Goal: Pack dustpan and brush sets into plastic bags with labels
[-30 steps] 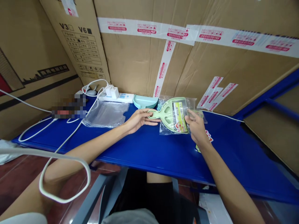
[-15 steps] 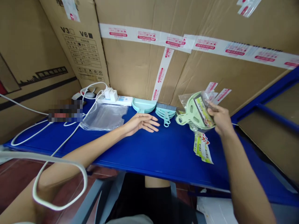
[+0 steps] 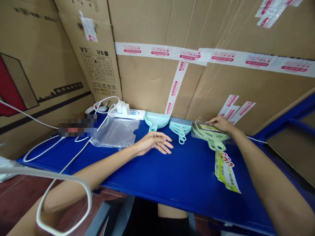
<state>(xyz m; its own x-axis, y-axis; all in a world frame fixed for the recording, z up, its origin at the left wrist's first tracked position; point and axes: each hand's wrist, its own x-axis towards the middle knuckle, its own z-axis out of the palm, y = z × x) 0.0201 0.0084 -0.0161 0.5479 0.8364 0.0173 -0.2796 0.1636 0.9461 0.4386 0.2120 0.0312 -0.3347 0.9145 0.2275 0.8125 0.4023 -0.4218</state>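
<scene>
A blue table (image 3: 172,183) stands against tall cardboard (image 3: 145,83) sealed with white, red-printed tape (image 3: 222,58). Toward the right of the table, near the cardboard, lies a pale green dustpan (image 3: 213,137) in a clear plastic bag, its handle pointing toward the person. The right hand (image 3: 220,124) reaches over its far edge, fingers bent onto the package; whether they grip it or merely rest on it cannot be told from this angle.

Just in front of the handle, printed cards (image 3: 226,172) in yellow-green and white lie fanned in a small pile. To the left of the bagged dustpan sits a stack of light blue brushes (image 3: 181,127) with grey bristles, and beside that a stack of light blue dustpans (image 3: 157,120). The left hand (image 3: 156,143) hovers in front of these, fingers loosely spread and holding nothing. Farther left are flat clear bags (image 3: 116,132), a white power strip (image 3: 137,114) with plugged-in adapters (image 3: 122,108), and looping white cables (image 3: 71,160).
</scene>
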